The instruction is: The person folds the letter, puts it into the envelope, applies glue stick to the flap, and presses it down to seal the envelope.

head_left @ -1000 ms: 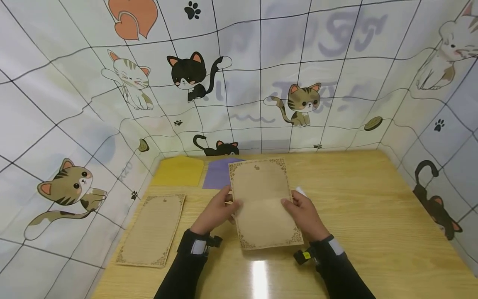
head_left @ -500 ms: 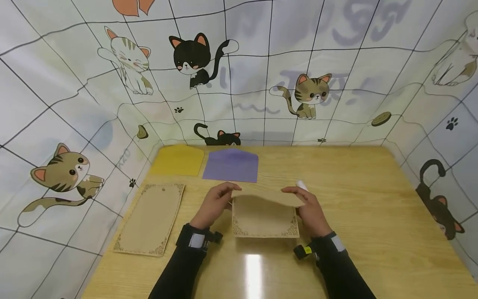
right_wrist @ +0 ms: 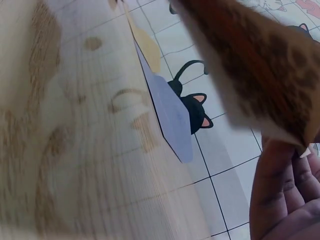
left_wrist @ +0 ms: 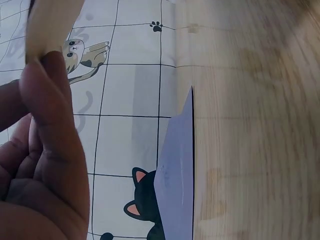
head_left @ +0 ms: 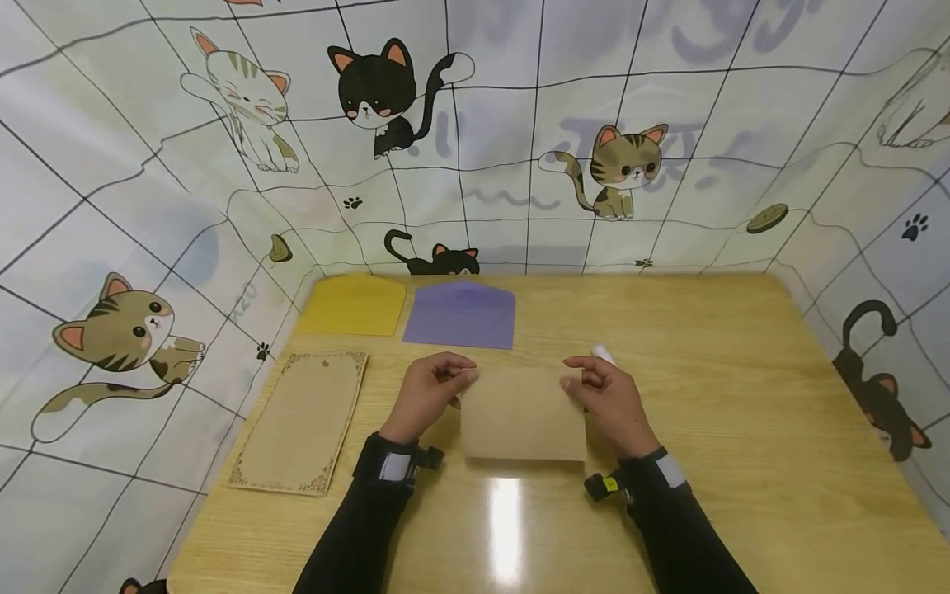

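A tan sheet of letter paper [head_left: 523, 421], folded over with its plain back outward, is held upright-ish above the table in front of me. At its upper left corner my left hand [head_left: 430, 398] pinches it between thumb and fingers. My right hand [head_left: 614, 406] pinches the upper right corner the same way. The left wrist view has a blurred edge of the letter paper [left_wrist: 52, 27] between the fingertips. Close to the right wrist camera, the letter paper [right_wrist: 265, 65] shows its brown printed border, gripped at one corner. Most of its printed side is hidden in the head view.
Another bordered letter sheet [head_left: 300, 425] lies at the left of the wooden table [head_left: 742, 462]. Behind it are a yellow envelope [head_left: 352, 307] and a purple envelope [head_left: 460, 318]. A small white cylinder [head_left: 603, 355] lies just behind my right hand. A cat-print curtain [head_left: 505, 148] surrounds the back and sides.
The letter paper was open at full length with its printed side up; its top half has since folded down toward me. Both hands keep their corners. The head view has tilted downward.
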Action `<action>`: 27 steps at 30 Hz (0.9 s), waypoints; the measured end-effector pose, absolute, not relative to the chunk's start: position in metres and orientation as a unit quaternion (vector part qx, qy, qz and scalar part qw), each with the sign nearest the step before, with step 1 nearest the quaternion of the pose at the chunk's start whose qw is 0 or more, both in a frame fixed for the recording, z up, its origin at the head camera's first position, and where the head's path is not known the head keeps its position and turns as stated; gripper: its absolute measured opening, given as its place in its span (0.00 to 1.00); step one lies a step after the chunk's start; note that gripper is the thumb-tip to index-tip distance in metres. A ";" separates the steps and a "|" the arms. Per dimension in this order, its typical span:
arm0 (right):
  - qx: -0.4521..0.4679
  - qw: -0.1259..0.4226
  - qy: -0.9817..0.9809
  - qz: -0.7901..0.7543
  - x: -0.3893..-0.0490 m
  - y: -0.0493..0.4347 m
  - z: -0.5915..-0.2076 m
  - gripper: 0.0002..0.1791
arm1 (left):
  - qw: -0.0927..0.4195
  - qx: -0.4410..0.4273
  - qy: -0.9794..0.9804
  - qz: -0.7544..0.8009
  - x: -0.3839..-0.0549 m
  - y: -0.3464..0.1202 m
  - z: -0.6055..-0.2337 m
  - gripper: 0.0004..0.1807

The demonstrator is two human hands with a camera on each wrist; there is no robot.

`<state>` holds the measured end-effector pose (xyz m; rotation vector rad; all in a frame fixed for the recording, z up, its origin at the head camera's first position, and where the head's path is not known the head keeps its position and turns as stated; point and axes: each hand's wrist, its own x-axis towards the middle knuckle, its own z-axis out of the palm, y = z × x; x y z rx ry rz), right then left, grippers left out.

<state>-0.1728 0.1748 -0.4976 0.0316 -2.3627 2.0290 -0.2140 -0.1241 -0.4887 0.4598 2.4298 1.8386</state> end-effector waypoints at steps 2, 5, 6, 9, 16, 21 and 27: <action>0.007 0.013 -0.761 0.649 -0.173 0.176 -0.498 0.23 | 0.023 0.148 0.789 0.596 -0.212 -0.123 -0.489 0.08; 0.009 0.002 -0.739 0.674 -0.173 0.176 -0.500 0.23 | 0.015 0.146 0.789 0.596 -0.211 -0.121 -0.490 0.10; 0.020 -0.008 -0.725 0.688 -0.173 0.177 -0.501 0.23 | 0.014 0.145 0.789 0.597 -0.210 -0.120 -0.491 0.10; 0.061 -0.048 -0.673 0.736 -0.172 0.177 -0.500 0.28 | 0.021 0.142 0.784 0.604 -0.209 -0.115 -0.493 0.11; 0.128 -0.046 -0.759 0.636 -0.174 0.164 -0.498 0.24 | 0.089 0.170 0.746 0.638 -0.202 -0.094 -0.490 0.09; 0.126 -0.033 -0.792 0.596 -0.174 0.155 -0.500 0.17 | 0.131 0.193 0.731 0.641 -0.196 -0.085 -0.487 0.12; 0.112 -0.001 -0.796 0.595 -0.171 0.147 -0.506 0.09 | 0.102 0.217 0.779 0.580 -0.191 -0.083 -0.488 0.14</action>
